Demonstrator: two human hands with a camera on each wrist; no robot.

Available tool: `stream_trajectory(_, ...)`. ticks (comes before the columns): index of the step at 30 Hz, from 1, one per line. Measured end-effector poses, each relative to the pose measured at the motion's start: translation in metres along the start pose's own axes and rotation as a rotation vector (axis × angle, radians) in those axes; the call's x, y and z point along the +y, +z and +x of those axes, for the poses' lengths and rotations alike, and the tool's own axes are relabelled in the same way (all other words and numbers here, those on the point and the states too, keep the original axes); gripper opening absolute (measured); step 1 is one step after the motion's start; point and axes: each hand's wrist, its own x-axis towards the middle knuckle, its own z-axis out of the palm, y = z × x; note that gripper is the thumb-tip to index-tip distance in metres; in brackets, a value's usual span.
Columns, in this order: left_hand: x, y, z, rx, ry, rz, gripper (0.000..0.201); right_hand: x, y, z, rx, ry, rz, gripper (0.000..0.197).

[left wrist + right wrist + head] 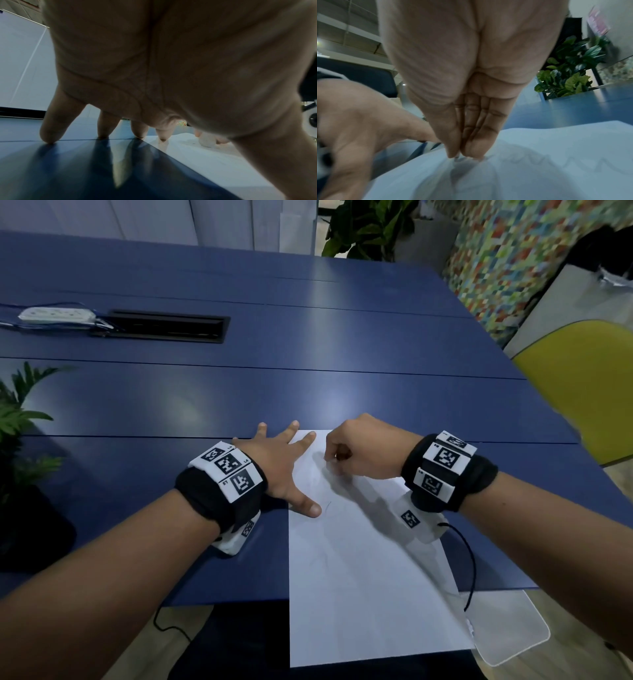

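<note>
While the blue table [342,354] fills most of what we see, the work lies at its near edge. There a white sheet of paper [359,577] runs lengthwise away from us, and its near end hangs out past the table's rim.

The left hand [277,467] is spread wide over the sheet's left border. Its thumb [310,508] and forefinger are down on the paper, and the other fingertips are on the bare table beside it.

The right hand [366,453] stands on the far part of the sheet with its fingertips [471,152] bunched tight together and pressed to the paper. A small pale lump shows among them in the left wrist view, but we cannot tell whether they pinch something or only press.

Under and beside those tips runs a faint wavy pencil line [556,161], smudged where they touch.

We judge the main risk to be the paper itself. It is pinned along one border only, so a hard rub or drag from the right hand could buckle it. The right wrist view already shows it rising in soft ripples, and a ripple caught under the tips would crease or tear.

The overhang makes a pull towards us likely to slide the sheet off the rim. The black cable [469,559] from the right wrist crosses the sheet's right edge and could snag and shift it.
</note>
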Motion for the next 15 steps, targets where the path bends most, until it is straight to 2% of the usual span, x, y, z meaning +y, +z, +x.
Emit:
stream_trajectory(6,0.000,0.000,0.002,-0.008,0.009,-0.007,0.153,0.002,-0.003,0.003,0.078,0.046,-0.090,0.016)
stream_trajectory(10,0.001,0.000,0.000,-0.004,0.004,-0.007,0.151,-0.011,0.005,-0.005,-0.002,-0.035,-0.134,0.016)
stream_trajectory(15,0.000,0.001,0.002,-0.004,0.000,-0.002,0.153,-0.003,0.002,-0.001,0.052,0.072,-0.116,0.014)
